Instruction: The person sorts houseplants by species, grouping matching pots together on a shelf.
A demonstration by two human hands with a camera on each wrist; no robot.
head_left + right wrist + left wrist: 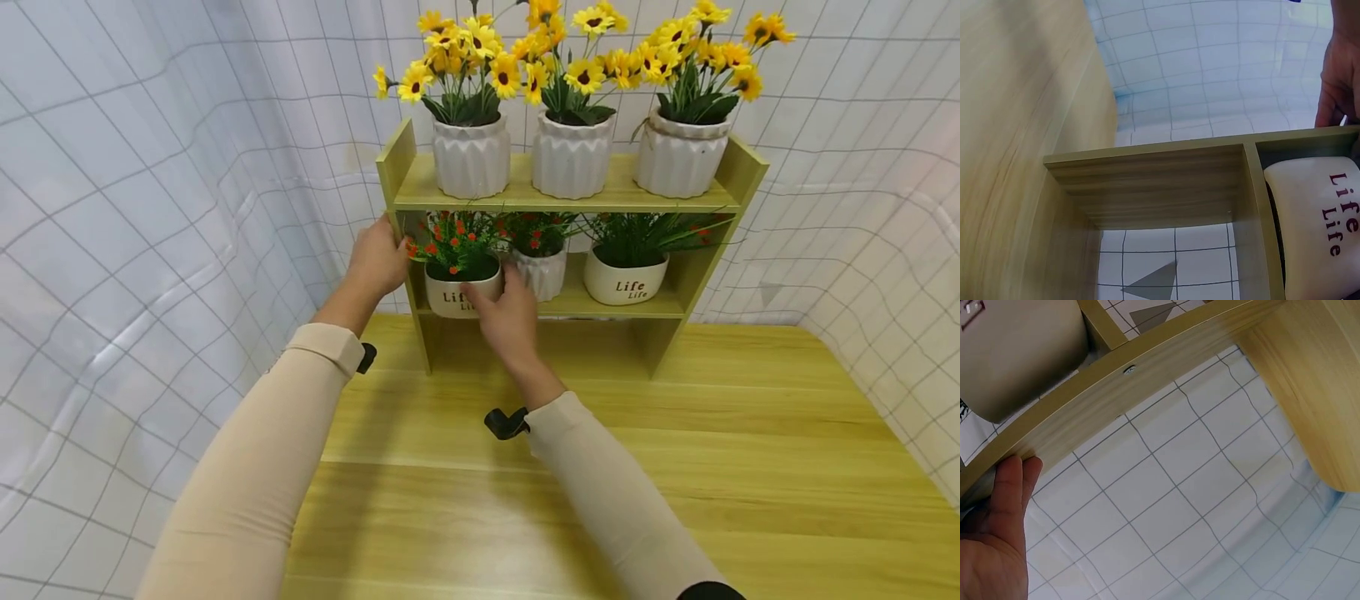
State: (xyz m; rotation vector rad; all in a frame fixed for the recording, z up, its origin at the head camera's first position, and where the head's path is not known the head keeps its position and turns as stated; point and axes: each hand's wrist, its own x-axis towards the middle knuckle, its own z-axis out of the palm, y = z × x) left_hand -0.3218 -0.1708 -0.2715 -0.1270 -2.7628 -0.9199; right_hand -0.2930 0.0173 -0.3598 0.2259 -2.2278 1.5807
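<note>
A wooden two-tier shelf (600,206) stands upright on the table. My left hand (378,260) grips its left side panel (1079,419) near the upper board; in the left wrist view, fingers lie along the panel's outer face and the thumb is hidden. On the middle board at the left sits a white oval flowerpot (441,300) lettered "Life", with red-flowered greenery (456,237). My right hand (512,321) holds this pot by its right side, thumb at the front, other fingers partly hidden behind it. The right wrist view shows the pot inside the shelf, but not my right hand.
Three fluted white pots (573,158) of yellow flowers stand on the top board. Beside the held pot are a fluted white pot (546,279) and another "Life" pot (626,279). Grid-patterned curtain (150,208) surrounds the wooden table (420,500).
</note>
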